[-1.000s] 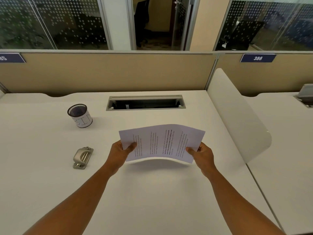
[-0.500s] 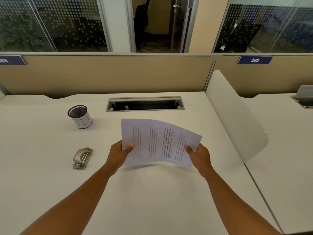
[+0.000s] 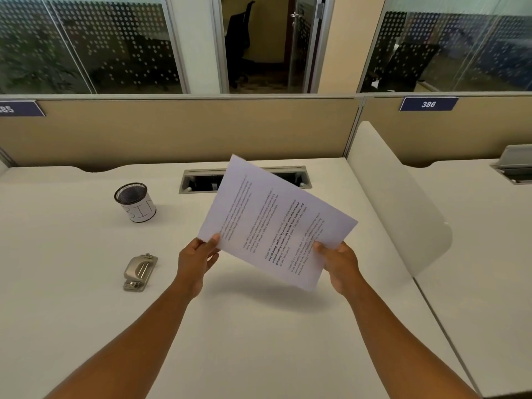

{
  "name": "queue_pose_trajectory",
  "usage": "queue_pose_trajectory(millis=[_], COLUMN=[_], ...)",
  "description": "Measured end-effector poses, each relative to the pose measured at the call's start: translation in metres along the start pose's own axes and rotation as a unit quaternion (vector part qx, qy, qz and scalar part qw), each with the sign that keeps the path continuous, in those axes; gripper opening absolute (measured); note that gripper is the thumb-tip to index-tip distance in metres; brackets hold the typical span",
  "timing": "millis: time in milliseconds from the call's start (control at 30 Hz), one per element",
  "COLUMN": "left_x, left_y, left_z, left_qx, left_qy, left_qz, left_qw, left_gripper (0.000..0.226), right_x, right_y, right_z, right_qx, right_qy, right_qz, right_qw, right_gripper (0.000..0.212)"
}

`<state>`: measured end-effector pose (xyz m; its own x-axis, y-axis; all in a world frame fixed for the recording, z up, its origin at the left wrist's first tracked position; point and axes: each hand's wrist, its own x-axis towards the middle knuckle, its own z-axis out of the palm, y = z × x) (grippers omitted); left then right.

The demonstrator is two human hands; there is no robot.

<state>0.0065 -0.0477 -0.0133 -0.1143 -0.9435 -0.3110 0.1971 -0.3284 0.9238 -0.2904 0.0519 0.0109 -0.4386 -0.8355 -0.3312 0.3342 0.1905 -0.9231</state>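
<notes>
A white printed sheet of paper (image 3: 273, 223) hangs in the air above the white desk (image 3: 259, 341), turned so one corner points away towards the partition. My left hand (image 3: 197, 262) pinches its near left corner, thumb on top. My right hand (image 3: 339, 264) pinches the near right edge, thumb on the printed side. The lines of text run sideways across the sheet.
A black mesh cup with a white band marked "BIN" (image 3: 135, 201) stands at the left. A metal hole punch (image 3: 140, 272) lies nearer, left of my left hand. A cable slot (image 3: 290, 175) opens behind the paper. A white rounded divider (image 3: 403, 203) stands at the right.
The sheet has been rotated and lifted: its far left corner swung up and away over the cable slot. Both hands kept their hold and rose slightly.
</notes>
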Motion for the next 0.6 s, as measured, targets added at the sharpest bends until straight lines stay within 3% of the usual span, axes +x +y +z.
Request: queue_pose_trajectory(millis=[300,400,600], left_x=[-0.007,-0.009,-0.011], left_y=[0.010,0.010,0.010], left_z=[0.033,0.044,0.058], left_qx=[0.026,0.030,0.031], left_qy=[-0.068,-0.098,-0.086], left_qz=[0.021,0.036,0.064], left_qw=[0.997,0.994,0.994], left_gripper=[0.028,0.030,0.029], right_x=[-0.001,-0.002,-0.005], right_y=[0.012,0.019,0.026], right_z=[0.015,0.020,0.029], right_qx=[0.133,0.143,0.141], right_qy=[-0.034,-0.064,-0.109], right_qz=[0.069,0.078,0.083], right_qw=[0.988,0.985,0.981], right_gripper=[0.039,0.044,0.051])
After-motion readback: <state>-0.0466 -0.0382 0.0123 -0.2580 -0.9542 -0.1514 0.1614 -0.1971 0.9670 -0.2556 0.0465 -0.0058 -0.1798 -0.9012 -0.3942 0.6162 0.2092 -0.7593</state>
